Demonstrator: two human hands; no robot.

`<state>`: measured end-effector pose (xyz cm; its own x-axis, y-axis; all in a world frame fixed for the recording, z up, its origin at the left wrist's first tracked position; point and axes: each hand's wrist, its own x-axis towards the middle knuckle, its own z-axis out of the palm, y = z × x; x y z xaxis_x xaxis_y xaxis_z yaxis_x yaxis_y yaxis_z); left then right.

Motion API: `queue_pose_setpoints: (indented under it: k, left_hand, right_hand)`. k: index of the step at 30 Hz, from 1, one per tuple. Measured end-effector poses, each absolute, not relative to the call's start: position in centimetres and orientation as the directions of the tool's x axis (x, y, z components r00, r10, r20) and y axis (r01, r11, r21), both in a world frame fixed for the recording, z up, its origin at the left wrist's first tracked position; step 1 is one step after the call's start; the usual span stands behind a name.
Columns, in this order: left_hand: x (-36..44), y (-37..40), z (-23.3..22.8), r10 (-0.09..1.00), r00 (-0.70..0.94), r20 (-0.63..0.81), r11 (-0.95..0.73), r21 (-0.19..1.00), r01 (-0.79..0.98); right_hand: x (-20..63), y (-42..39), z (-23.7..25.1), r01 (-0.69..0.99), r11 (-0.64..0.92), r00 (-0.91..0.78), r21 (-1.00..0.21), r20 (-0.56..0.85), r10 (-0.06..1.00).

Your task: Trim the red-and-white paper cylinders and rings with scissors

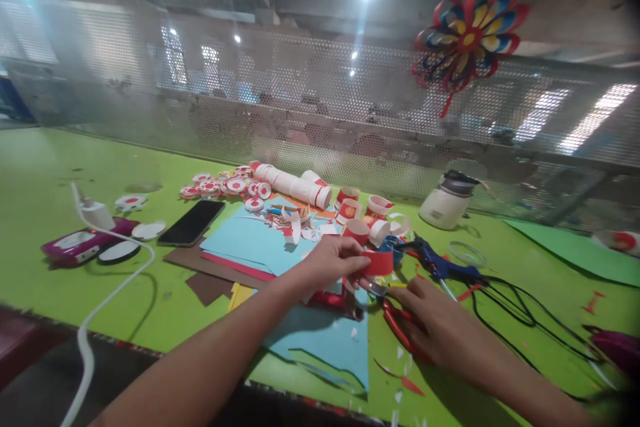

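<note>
My left hand (327,261) pinches a small red paper piece (379,263) above the green table (50,167). My right hand (440,327) grips red-handled scissors (395,320), whose blades point at the lower edge of the red piece. Under both hands lie light blue paper sheets (260,243) and a red scrap. Behind the red piece stand cut red-and-white paper cups (365,213) and paper rings.
A black phone (191,223), a white charger with cable (95,213), a pink device (80,245), a stack of cups (295,185), round cut-outs (225,185), a blue glue gun (440,265) with black cord, a white jar (447,200), green paper (580,250). A paper pinwheel (470,30) hangs on the mesh wall.
</note>
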<state>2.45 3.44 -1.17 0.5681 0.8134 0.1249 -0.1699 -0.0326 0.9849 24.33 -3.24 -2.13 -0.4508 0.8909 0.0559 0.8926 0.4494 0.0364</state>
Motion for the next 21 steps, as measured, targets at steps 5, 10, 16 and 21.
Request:
queue_pose_setpoints:
  k: [5, 10, 16, 21]
  left_hand:
    - [-0.5, 5.4, 0.7, 0.944, 0.238, 0.230, -0.130, 0.919, -0.372]
    - [-3.3, 7.0, 2.1, 0.946, -0.206, 0.250, -0.322, 0.793, -0.517]
    - [-4.2, 8.0, 1.2, 0.961, -0.193, 0.200, -0.267, 0.858, -0.439]
    - [-3.0, 8.8, -0.5, 0.965, -0.118, 0.234, -0.250, 0.957, -0.148]
  right_hand:
    - [23.7, -2.6, -0.8, 0.943, 0.333, -0.329, 0.026, -0.102, 0.939]
    - [24.0, -1.5, -0.6, 0.931, 0.358, -0.364, -0.063, -0.154, 0.919]
    - [25.0, -1.0, -1.5, 0.944, 0.281, -0.303, -0.170, -0.117, 0.946]
    - [25.8, -0.8, -1.3, 0.938, 0.220, -0.237, -0.267, -0.033, 0.971]
